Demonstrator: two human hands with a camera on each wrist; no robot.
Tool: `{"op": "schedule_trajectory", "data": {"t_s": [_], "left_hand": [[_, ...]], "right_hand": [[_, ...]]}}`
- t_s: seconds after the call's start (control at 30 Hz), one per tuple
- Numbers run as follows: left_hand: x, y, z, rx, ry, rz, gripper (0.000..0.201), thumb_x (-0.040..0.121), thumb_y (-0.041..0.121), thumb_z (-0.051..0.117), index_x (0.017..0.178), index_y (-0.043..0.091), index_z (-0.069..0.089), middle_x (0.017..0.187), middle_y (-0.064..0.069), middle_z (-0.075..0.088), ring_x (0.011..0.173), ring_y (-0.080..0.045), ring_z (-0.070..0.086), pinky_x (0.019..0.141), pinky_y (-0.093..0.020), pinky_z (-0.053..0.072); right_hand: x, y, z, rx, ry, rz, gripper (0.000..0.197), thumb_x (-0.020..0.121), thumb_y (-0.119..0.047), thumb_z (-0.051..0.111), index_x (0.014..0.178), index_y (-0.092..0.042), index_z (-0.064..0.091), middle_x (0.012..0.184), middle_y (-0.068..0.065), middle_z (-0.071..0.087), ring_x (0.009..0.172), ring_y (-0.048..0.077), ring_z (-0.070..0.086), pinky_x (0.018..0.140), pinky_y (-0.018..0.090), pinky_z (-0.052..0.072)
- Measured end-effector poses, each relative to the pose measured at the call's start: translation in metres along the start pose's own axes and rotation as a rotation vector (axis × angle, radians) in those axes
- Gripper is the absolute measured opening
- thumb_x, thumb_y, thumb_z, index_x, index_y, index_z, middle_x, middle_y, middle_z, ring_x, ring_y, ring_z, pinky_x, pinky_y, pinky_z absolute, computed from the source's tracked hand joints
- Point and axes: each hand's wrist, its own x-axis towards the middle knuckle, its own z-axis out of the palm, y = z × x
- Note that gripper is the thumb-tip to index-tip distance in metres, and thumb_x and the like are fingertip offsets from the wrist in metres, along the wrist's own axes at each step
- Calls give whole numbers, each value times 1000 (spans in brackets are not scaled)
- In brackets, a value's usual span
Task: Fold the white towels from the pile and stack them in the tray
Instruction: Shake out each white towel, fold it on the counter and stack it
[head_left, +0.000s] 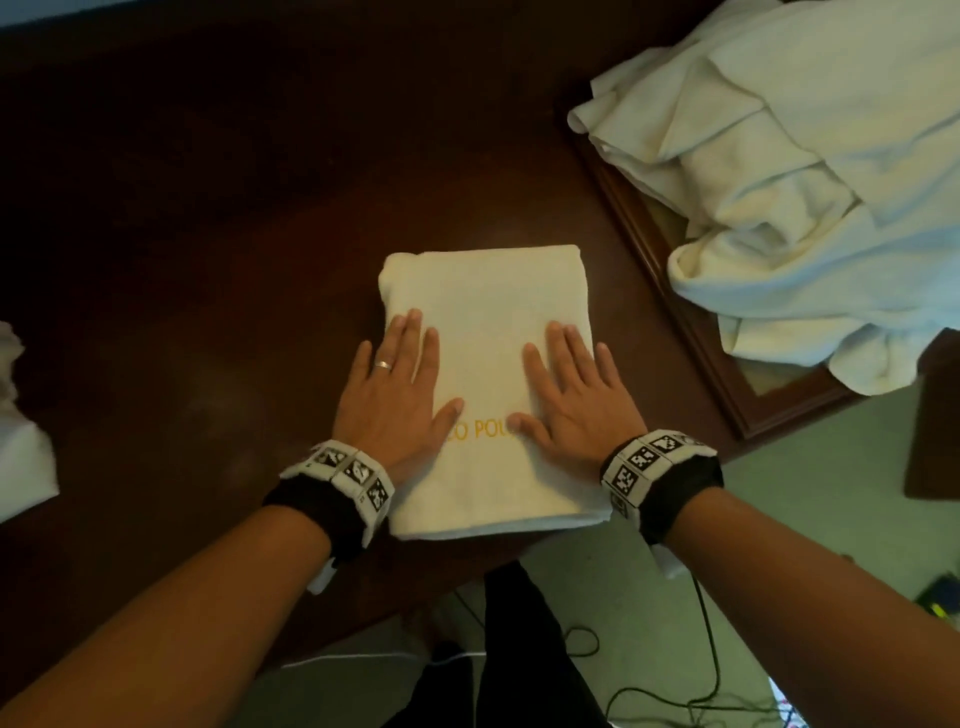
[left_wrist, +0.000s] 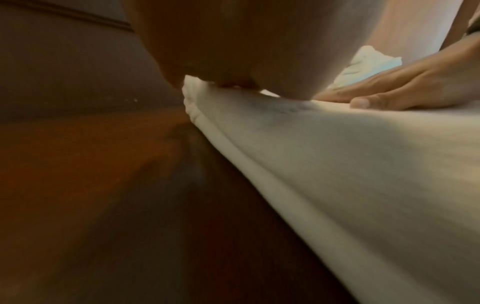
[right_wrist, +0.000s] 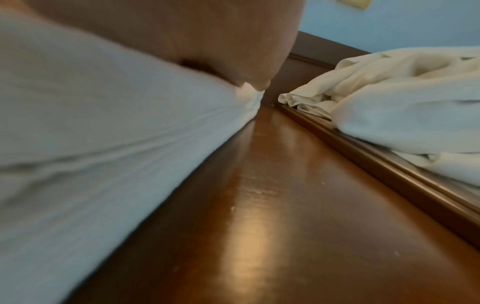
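A folded white towel (head_left: 488, 312) with yellow lettering lies flat on the dark wooden table (head_left: 208, 208), near its front edge. My left hand (head_left: 397, 379) presses on the towel's left side, fingers straight and flat. My right hand (head_left: 571, 389) presses the same way on its right side. The towel (left_wrist: 337, 164) fills the right of the left wrist view, with my right hand (left_wrist: 405, 90) flat on it. The right wrist view has the towel's layered edge (right_wrist: 103, 144) on the left. A heap of unfolded white towels (head_left: 779, 182) covers the wooden tray (head_left: 691, 332) at the right.
More white cloth (head_left: 21, 441) lies at the table's left edge. The tray's raised rim (right_wrist: 389, 174) runs close to the folded towel, with a strip of bare table (right_wrist: 259, 205) between. Cables lie on the floor (head_left: 675, 623) below the table edge.
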Motion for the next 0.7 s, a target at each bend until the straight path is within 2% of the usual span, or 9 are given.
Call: {"op": "schedule_trajectory", "data": {"t_s": [0.13,0.23,0.27,0.33,0.37,0.43,0.53,0.63,0.7], "left_hand": [[-65,10,34,-50,-33,132,87,95,71,17,161,16,4,168,-8,-10,155,-24,-7,123,-55,14],[-87,1,51,-81,-89,131,86,95,74,12,158,22,-15,164,-1,-28,152,-18,-22,122,-49,-1],[-88,-2,50,-103,-83,141,85,96,72,12,158,21,-12,165,-1,-25,153,-18,-19,123,-48,1],[-83,-1,37,-168,9,132,80,96,67,20,159,17,18,167,-8,11,153,-25,13,120,-47,24],[-79,0,30,-203,90,98,75,96,65,26,152,16,33,158,-9,32,144,-28,32,111,-47,37],[-66,2,17,-285,189,-68,67,93,62,43,143,17,42,138,-7,44,123,-30,47,96,-46,45],[-40,1,3,-531,12,-397,66,88,56,63,135,15,43,131,-7,47,115,-31,53,87,-42,47],[-27,-1,6,-816,-84,-504,51,80,53,76,108,14,57,112,-4,65,93,-24,61,73,-32,48],[-25,-5,13,-946,-105,-541,47,77,48,81,105,15,63,105,1,68,85,-17,61,62,-26,46]], "right_hand": [[-45,-20,19,24,-7,-28,85,93,-75,10,158,-21,-3,163,12,-19,151,30,-16,119,56,2],[-68,-22,35,57,-18,-10,83,94,-75,12,157,-25,-6,163,7,-22,150,26,-20,120,54,0],[-70,-21,35,98,-9,-5,80,95,-73,14,158,-25,-1,164,7,-19,151,26,-16,120,52,1],[-69,-20,30,201,76,35,72,97,-64,23,155,-22,19,165,12,2,150,32,4,122,50,14],[-66,-17,27,261,145,88,67,98,-59,31,151,-19,29,161,14,15,145,34,17,119,49,23],[-59,-11,18,459,204,267,59,96,-49,50,143,-16,36,150,12,30,131,31,34,110,47,36],[-49,-1,6,727,102,476,63,87,-44,67,138,-18,40,136,6,44,118,25,52,97,41,48],[-42,6,4,818,0,525,65,79,-52,75,125,-13,52,122,5,61,107,23,61,88,39,54],[-36,7,7,874,-99,542,76,71,-59,78,126,-13,53,120,2,63,107,23,62,88,38,54]]}}
